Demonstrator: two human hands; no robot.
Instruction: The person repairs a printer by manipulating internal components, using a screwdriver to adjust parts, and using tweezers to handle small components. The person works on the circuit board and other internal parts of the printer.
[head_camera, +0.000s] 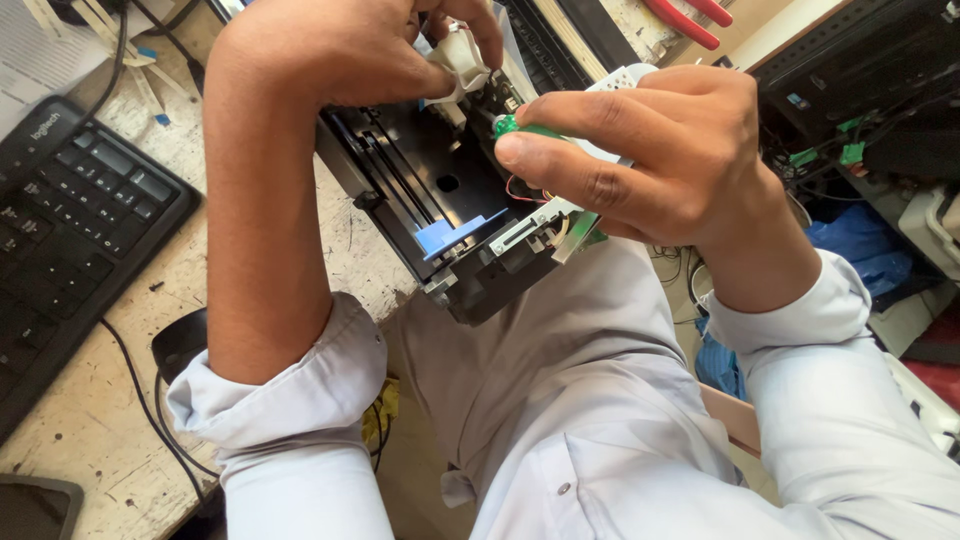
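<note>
A black, opened device chassis (430, 180), printer-like, rests partly on the workbench edge and partly over my lap. A blue plastic tab (455, 235) lies inside it. My left hand (340, 50) pinches a small white plastic part (462, 60) at the chassis's top. My right hand (650, 150) holds a green-handled tool (510, 126), likely a screwdriver, between thumb and forefinger, its tip hidden inside the chassis. Red wires (520, 192) show just below my thumb.
A black keyboard (70, 220) lies at the left on the worn workbench (90, 420), with a black cable (140, 400) running along it. Red-handled pliers (690, 20) sit at the top. Dismantled black equipment with green connectors (850, 110) stands at the right.
</note>
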